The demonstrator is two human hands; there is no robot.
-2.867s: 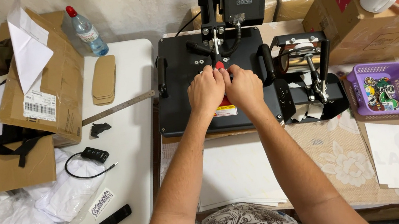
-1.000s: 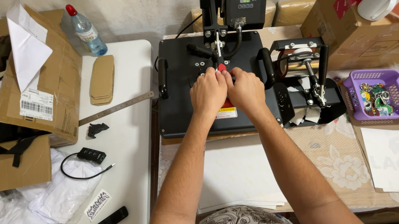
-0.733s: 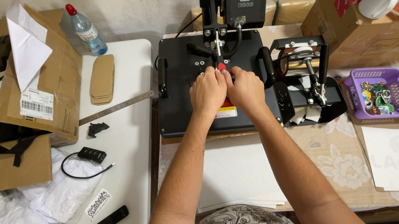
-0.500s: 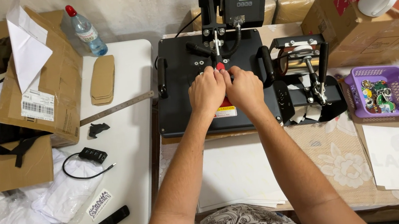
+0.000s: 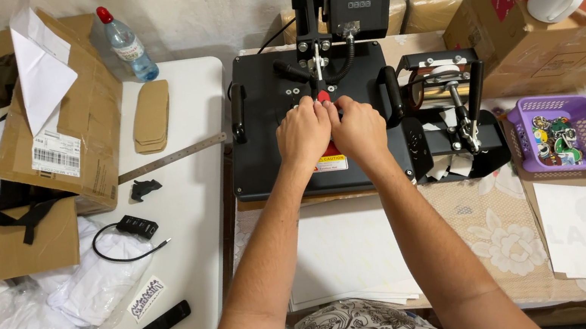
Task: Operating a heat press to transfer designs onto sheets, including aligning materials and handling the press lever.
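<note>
Head view: both arms outstretched, left hand (image 5: 303, 134) and right hand (image 5: 360, 129) (side by side) grasping red-tipped handle (image 5: 323, 96).

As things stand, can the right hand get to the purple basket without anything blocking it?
Probably yes. The right hand rests on the heat press handle beside the left hand. The black mug-press attachment stands between it and the purple basket, so it would likely have to lift over or round its near side.

A white table (image 5: 198, 223) stands beside a cloth-covered one (image 5: 486, 236) (floral pattern) against a pale wall (image 5: 210, 8).
</note>
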